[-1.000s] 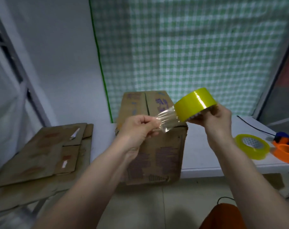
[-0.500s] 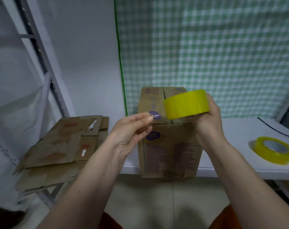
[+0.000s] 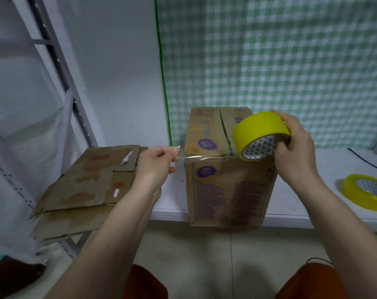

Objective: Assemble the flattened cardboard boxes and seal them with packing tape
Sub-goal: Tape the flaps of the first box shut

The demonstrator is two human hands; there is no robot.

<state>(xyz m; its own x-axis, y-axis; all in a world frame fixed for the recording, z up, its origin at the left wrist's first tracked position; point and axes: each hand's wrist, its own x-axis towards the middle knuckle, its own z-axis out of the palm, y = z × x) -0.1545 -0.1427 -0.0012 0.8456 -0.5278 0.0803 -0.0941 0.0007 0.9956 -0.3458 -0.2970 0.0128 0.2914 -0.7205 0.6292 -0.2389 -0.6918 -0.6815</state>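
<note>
An assembled brown cardboard box (image 3: 228,186) stands at the front edge of the white table (image 3: 325,167), its top flaps folded shut. My right hand (image 3: 295,147) grips a yellow tape roll (image 3: 258,134) just above the box's top right front corner. My left hand (image 3: 155,162) pinches the free end of a clear tape strip (image 3: 202,157) to the left of the box. The strip stretches level along the box's top front edge between my hands.
A pile of flattened cardboard boxes (image 3: 86,182) lies on a lower surface to the left. A second yellow tape roll (image 3: 366,190) lies flat on the table at the right. A grey metal rack (image 3: 60,72) rises at the left. Green checkered cloth hangs behind.
My hands have drawn apart: the left pulled the tape end leftwards past the box, and the strip is now long and taut. The roll has dropped closer to the box top.
</note>
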